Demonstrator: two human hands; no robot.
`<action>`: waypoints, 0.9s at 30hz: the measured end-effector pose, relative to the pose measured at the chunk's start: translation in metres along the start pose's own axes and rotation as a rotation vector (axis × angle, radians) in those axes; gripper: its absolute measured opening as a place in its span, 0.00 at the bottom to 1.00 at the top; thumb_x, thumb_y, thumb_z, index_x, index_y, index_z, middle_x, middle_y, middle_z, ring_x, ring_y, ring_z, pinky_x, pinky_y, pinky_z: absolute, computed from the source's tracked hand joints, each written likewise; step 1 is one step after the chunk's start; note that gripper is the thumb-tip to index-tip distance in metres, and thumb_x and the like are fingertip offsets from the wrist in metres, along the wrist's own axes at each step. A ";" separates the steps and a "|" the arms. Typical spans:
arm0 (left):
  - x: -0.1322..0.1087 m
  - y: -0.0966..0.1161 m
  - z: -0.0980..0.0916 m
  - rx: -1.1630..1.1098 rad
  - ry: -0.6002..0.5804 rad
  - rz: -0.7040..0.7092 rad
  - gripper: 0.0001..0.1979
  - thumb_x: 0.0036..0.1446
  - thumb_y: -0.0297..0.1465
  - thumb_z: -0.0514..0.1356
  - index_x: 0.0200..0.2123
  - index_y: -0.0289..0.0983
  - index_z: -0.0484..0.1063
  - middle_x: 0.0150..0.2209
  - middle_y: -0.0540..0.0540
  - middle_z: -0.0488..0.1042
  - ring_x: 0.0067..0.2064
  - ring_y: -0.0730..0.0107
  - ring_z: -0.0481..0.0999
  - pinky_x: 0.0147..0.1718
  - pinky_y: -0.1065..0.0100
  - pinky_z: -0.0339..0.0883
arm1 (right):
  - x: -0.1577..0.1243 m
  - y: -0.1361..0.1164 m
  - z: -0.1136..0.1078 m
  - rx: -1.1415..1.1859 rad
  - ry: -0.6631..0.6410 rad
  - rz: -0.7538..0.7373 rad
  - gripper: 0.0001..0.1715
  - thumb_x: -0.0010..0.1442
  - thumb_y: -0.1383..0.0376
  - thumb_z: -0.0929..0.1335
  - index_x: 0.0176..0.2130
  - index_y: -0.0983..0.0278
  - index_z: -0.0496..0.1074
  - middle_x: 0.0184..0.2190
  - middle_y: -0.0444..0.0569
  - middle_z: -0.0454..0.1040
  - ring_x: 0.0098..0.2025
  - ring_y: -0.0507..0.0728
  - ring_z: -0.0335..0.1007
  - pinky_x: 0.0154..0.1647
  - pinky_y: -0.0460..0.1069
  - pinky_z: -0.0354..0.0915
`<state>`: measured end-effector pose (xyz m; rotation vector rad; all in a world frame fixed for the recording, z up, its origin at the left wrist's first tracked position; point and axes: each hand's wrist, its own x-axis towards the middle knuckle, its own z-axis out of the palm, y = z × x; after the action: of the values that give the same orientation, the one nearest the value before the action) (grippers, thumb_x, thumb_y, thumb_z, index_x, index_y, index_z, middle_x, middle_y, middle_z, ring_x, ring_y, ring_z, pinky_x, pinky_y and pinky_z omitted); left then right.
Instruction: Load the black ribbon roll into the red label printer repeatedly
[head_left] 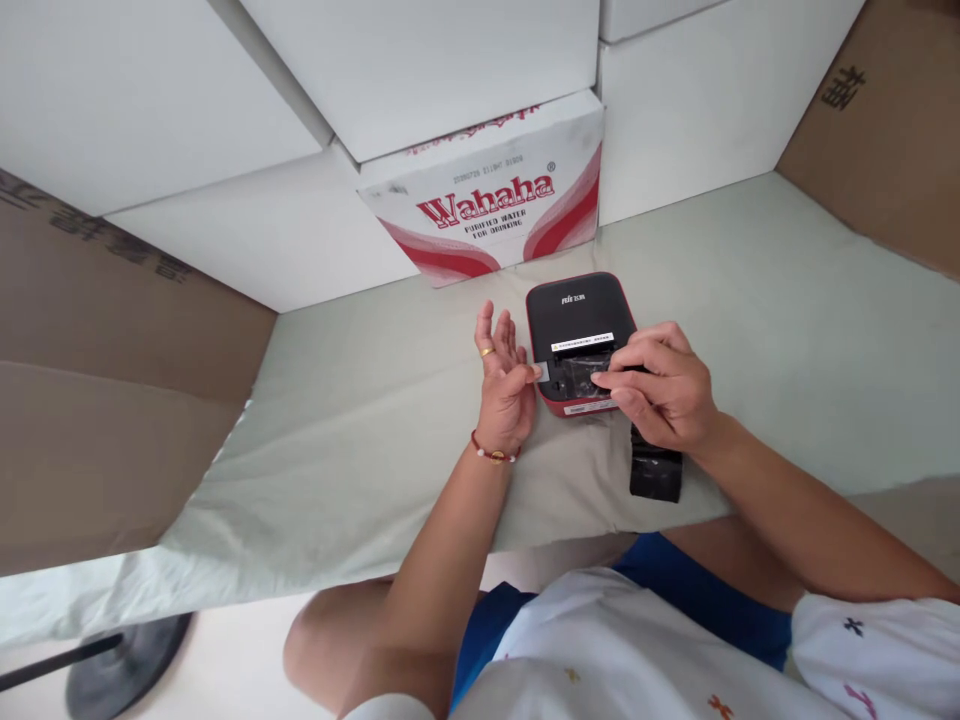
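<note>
A small black device with red sides, which looks like a label printer (577, 310), lies on the cloth-covered surface. My left hand (506, 385) is at its left edge, thumb against a small grey tab (543, 372) and the other fingers raised and apart. Over the device's front right, my right hand (664, 385) has bent fingers closed at a glossy black strip (581, 377) across the opening. More black strip (656, 470) shows below that hand on the cloth. Whether the two parts join is hidden behind my fingers.
Behind the device stands a white and red Wahaha water carton (487, 215). White boxes (682, 130) are stacked around it. Brown cardboard stands at left (97, 400) and right (885, 150). A pale green cloth (360, 430) covers the surface; a round black base (127, 665) is at lower left.
</note>
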<state>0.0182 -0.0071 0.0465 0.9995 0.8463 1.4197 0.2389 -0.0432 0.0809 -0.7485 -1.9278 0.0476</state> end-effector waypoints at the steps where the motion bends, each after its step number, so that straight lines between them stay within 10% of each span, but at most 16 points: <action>1: -0.001 0.000 0.001 -0.021 -0.008 -0.012 0.55 0.46 0.35 0.75 0.73 0.65 0.54 0.76 0.56 0.58 0.83 0.57 0.43 0.82 0.52 0.35 | -0.001 0.001 0.001 -0.009 0.001 -0.005 0.14 0.73 0.62 0.67 0.45 0.54 0.84 0.37 0.48 0.81 0.44 0.60 0.72 0.47 0.59 0.69; 9: -0.003 -0.017 -0.007 -0.012 -0.080 0.035 0.46 0.52 0.38 0.74 0.70 0.63 0.59 0.78 0.55 0.56 0.82 0.55 0.46 0.81 0.50 0.42 | 0.009 -0.005 -0.006 0.013 -0.035 -0.031 0.15 0.73 0.60 0.68 0.38 0.56 0.84 0.41 0.49 0.84 0.46 0.61 0.76 0.49 0.59 0.72; 13: 0.001 -0.029 -0.011 -0.037 -0.101 0.034 0.40 0.51 0.44 0.75 0.65 0.57 0.64 0.73 0.48 0.63 0.79 0.52 0.56 0.78 0.49 0.50 | 0.049 0.003 -0.019 0.066 -0.279 0.271 0.21 0.74 0.58 0.66 0.33 0.59 0.81 0.44 0.49 0.86 0.42 0.57 0.80 0.46 0.54 0.73; 20: 0.005 -0.033 -0.015 -0.044 -0.120 0.004 0.42 0.49 0.45 0.76 0.65 0.56 0.64 0.69 0.47 0.67 0.75 0.52 0.61 0.75 0.49 0.51 | 0.119 0.024 0.012 -0.606 -1.035 0.554 0.17 0.65 0.63 0.70 0.51 0.58 0.85 0.48 0.56 0.86 0.48 0.69 0.82 0.42 0.57 0.70; 27: 0.007 -0.033 -0.014 -0.046 -0.126 0.014 0.41 0.49 0.46 0.76 0.64 0.52 0.65 0.70 0.45 0.66 0.76 0.51 0.60 0.76 0.50 0.51 | 0.123 0.017 0.035 -0.688 -1.137 0.547 0.21 0.63 0.68 0.69 0.53 0.61 0.84 0.49 0.61 0.86 0.50 0.69 0.82 0.45 0.56 0.71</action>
<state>0.0181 0.0034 0.0114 1.0502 0.7120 1.3670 0.1834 0.0440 0.1575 -2.0166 -2.7470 0.1808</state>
